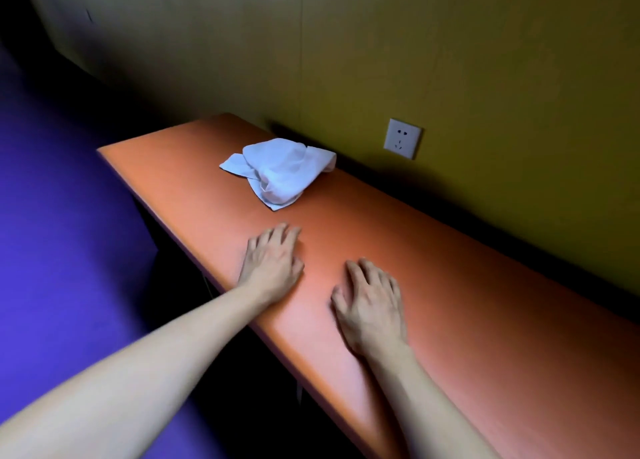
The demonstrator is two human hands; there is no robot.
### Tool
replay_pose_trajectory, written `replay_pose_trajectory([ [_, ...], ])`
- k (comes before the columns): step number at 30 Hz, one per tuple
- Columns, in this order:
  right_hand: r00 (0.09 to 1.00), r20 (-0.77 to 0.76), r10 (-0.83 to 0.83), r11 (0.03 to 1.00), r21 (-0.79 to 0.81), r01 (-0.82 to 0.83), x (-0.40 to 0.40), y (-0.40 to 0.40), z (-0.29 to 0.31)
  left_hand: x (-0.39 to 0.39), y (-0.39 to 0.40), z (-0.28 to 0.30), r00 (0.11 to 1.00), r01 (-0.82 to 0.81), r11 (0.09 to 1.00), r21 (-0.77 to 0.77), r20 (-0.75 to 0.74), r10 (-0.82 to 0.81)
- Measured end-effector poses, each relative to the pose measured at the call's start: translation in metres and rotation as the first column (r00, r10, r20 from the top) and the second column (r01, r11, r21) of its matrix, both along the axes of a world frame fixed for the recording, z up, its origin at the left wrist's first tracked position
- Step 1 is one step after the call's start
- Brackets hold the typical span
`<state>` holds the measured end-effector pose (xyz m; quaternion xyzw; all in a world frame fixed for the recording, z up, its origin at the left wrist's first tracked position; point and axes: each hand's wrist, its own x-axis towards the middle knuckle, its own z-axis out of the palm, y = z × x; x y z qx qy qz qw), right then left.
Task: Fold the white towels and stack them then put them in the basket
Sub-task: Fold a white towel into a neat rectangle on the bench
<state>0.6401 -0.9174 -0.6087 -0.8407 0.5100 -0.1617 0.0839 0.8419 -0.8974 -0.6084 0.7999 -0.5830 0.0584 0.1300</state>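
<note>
A crumpled heap of white towels (280,171) lies on the orange table (433,261), towards its far end near the wall. My left hand (272,259) rests flat on the table a short way in front of the heap, fingers spread, holding nothing. My right hand (370,306) lies palm down on the table to the right and closer to me, also holding nothing. Neither hand touches the towels. No basket is in view.
A yellow-green wall (485,60) runs along the table's far side, with a white power socket (402,138) just above the tabletop. Purple floor (52,216) lies to the left of the table's near edge.
</note>
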Motion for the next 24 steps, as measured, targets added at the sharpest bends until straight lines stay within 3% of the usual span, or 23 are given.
replay_pose_trajectory([
  [6,0.999,0.031,-0.007,0.999,-0.037,0.008,-0.001,-0.005,-0.009,0.056,-0.087,0.008,0.99,-0.134,0.99,0.032,0.037,0.133],
  [10,0.999,0.031,-0.008,1.0,-0.027,0.008,-0.002,-0.006,-0.008,0.072,-0.122,0.011,0.987,-0.055,0.986,0.157,-0.142,0.078],
  [13,0.999,0.039,0.0,1.0,-0.015,0.001,-0.001,-0.006,-0.007,0.071,-0.127,0.011,0.98,-0.007,0.997,0.078,-0.196,0.023],
  [18,0.998,0.067,-0.003,1.0,-0.004,0.003,-0.002,-0.005,-0.006,0.033,-0.088,0.011,0.979,0.119,0.992,-0.053,-0.16,-0.126],
  [21,0.978,0.207,0.0,1.0,0.022,-0.005,-0.006,-0.005,-0.007,-0.009,-0.043,0.005,0.952,0.231,0.961,-0.155,-0.166,-0.256],
  [24,0.863,0.495,-0.097,0.993,0.102,0.053,-0.01,-0.002,-0.002,-0.05,-0.002,0.003,0.915,0.295,0.936,-0.193,-0.224,-0.335],
])
